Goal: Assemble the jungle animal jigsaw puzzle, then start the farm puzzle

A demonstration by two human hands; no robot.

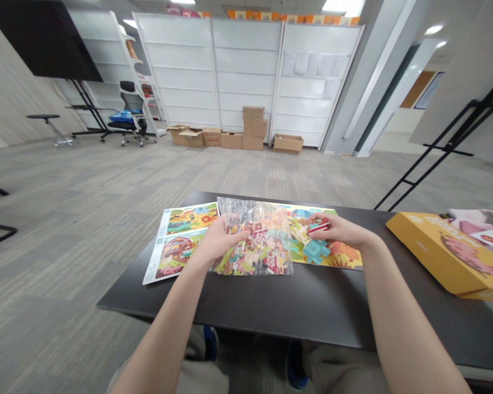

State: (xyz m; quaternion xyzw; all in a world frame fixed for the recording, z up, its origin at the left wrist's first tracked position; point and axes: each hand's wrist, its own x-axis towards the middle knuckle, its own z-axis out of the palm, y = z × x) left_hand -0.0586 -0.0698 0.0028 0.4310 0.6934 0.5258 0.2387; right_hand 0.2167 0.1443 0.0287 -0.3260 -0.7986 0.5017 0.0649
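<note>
The left hand (222, 238) is at the left side of a clear plastic bag (257, 254) filled with multicoloured puzzle pieces. Its grip is closed on the bag, the thumb lying across the front film; the remaining fingers are partly hidden. The bag is located near the middle of the dark surface (279, 306), between an illustrated sheet (175, 238) on the left and an illustrated board (347, 260) on the right, covering part of the board.

The right hand (339, 229) is positioned above the board, just beside the bag. Its grip pinches several loose pieces (319, 225), one of them red, between thumb and fingers. Blue pieces (316, 251) appear directly below it, against the board. A yellow box (443, 251) rests farther right on the surface.
</note>
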